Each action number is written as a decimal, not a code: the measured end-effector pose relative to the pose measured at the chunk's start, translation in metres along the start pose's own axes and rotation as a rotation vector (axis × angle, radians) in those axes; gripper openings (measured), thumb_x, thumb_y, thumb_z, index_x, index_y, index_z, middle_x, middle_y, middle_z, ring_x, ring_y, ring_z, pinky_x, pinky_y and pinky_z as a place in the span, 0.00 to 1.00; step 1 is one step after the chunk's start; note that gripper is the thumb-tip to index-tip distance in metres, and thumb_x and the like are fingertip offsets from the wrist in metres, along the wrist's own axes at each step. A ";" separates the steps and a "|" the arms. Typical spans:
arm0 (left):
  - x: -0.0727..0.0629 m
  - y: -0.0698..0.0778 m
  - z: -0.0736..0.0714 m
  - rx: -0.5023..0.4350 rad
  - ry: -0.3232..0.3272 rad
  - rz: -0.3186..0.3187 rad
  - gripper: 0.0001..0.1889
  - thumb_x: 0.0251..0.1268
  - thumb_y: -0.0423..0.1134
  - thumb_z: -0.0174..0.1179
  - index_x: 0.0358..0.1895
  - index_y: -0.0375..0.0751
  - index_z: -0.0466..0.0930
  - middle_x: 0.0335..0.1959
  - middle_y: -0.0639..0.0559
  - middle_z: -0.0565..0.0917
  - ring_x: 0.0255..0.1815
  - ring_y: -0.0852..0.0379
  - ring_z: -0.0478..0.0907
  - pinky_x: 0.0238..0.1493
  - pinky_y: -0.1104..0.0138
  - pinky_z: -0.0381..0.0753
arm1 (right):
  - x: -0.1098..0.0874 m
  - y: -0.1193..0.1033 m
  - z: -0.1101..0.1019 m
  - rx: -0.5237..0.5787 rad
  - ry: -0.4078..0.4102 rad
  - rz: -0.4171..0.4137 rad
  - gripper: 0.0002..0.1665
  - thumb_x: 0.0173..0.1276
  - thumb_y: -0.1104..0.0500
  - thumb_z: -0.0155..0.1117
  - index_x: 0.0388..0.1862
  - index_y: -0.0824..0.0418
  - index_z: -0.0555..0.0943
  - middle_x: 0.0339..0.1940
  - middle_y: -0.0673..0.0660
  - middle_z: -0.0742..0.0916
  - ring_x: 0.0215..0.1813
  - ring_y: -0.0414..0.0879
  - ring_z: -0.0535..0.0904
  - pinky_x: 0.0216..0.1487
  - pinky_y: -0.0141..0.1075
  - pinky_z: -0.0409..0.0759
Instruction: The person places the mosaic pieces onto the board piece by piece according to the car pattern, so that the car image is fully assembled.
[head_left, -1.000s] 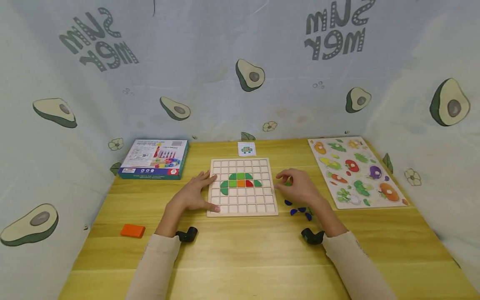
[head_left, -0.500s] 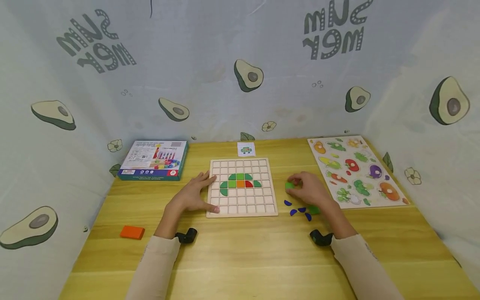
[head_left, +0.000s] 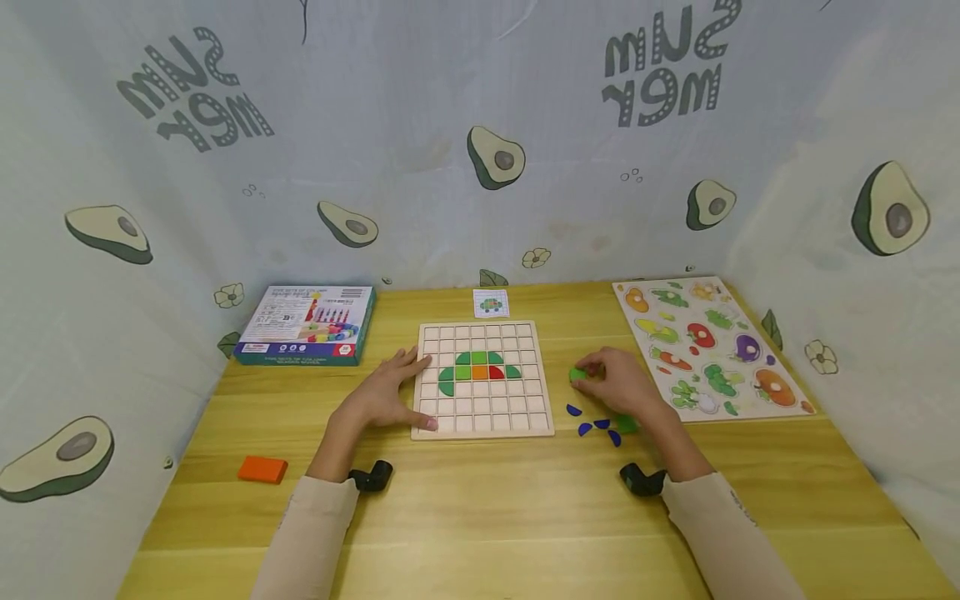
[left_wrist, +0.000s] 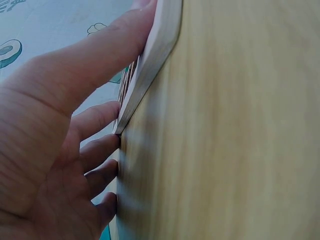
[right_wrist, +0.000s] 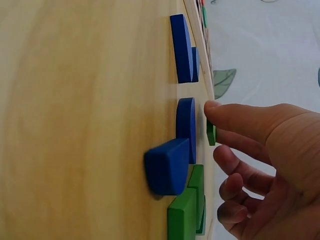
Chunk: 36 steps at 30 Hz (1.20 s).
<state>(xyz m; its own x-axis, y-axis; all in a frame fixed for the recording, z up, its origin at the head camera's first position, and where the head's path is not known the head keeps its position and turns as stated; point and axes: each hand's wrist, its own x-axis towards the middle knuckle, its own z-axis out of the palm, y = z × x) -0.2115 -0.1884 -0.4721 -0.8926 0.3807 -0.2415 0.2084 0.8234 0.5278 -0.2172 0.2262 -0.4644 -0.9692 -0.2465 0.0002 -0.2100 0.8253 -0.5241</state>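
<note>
The left hand point(head_left: 386, 396) rests at the left side of a wooden grid board point(head_left: 480, 427), its fingers spread and the thumb on the front left corner. Green, orange and red tiles point(head_left: 480, 372) form a pattern in the grid. Right of the board, the right hand point(head_left: 618, 383) pinches a small green tile point(right_wrist: 211, 132) between thumb and index finger; the other fingers curl loosely. Several blue half-round pieces point(head_left: 585, 429) lie just in front of that hand. Other green pieces point(right_wrist: 182, 215) lie beside them, partly hidden by the right wrist in the head view.
A small picture card point(head_left: 491, 303) lies behind the grid board. At the back left is a printed toy box point(head_left: 306, 325), with an orange block point(head_left: 262, 469) nearer the front. A vegetable puzzle board point(head_left: 765, 412) lies at the right. A patterned cloth surrounds the table.
The right hand has drawn back to the right, away from the grid board's edge, then stayed nearly still with the green tile. The left hand has kept its place on the board.
</note>
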 end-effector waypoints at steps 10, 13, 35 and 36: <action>0.002 -0.002 -0.001 0.013 0.000 0.002 0.62 0.42 0.69 0.77 0.83 0.56 0.56 0.87 0.50 0.47 0.87 0.40 0.38 0.82 0.37 0.46 | 0.006 -0.015 0.002 0.018 0.018 -0.046 0.18 0.67 0.49 0.75 0.49 0.58 0.90 0.39 0.54 0.88 0.36 0.46 0.77 0.37 0.38 0.76; 0.002 -0.002 -0.001 0.012 0.004 0.010 0.62 0.43 0.69 0.78 0.83 0.56 0.56 0.87 0.51 0.47 0.87 0.40 0.38 0.82 0.37 0.45 | 0.009 -0.023 0.005 0.029 0.016 -0.060 0.17 0.67 0.50 0.75 0.50 0.58 0.90 0.42 0.55 0.88 0.37 0.47 0.76 0.37 0.38 0.75; 0.002 -0.004 0.001 0.008 0.006 0.004 0.62 0.42 0.69 0.78 0.83 0.58 0.56 0.87 0.53 0.47 0.88 0.42 0.37 0.83 0.38 0.45 | 0.031 -0.088 0.045 0.105 -0.095 -0.110 0.16 0.69 0.52 0.73 0.52 0.57 0.89 0.47 0.53 0.90 0.33 0.45 0.72 0.36 0.35 0.73; 0.002 -0.004 0.000 0.009 0.004 0.002 0.62 0.42 0.70 0.78 0.83 0.58 0.56 0.87 0.53 0.46 0.88 0.42 0.37 0.83 0.38 0.45 | 0.032 -0.092 0.046 0.103 -0.095 -0.119 0.16 0.69 0.52 0.73 0.52 0.57 0.89 0.47 0.53 0.90 0.34 0.45 0.73 0.37 0.35 0.73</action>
<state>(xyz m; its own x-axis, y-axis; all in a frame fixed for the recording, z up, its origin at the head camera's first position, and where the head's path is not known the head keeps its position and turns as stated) -0.2142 -0.1904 -0.4750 -0.8938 0.3809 -0.2367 0.2140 0.8262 0.5212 -0.2227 0.1192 -0.4560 -0.9208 -0.3900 -0.0106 -0.3031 0.7324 -0.6097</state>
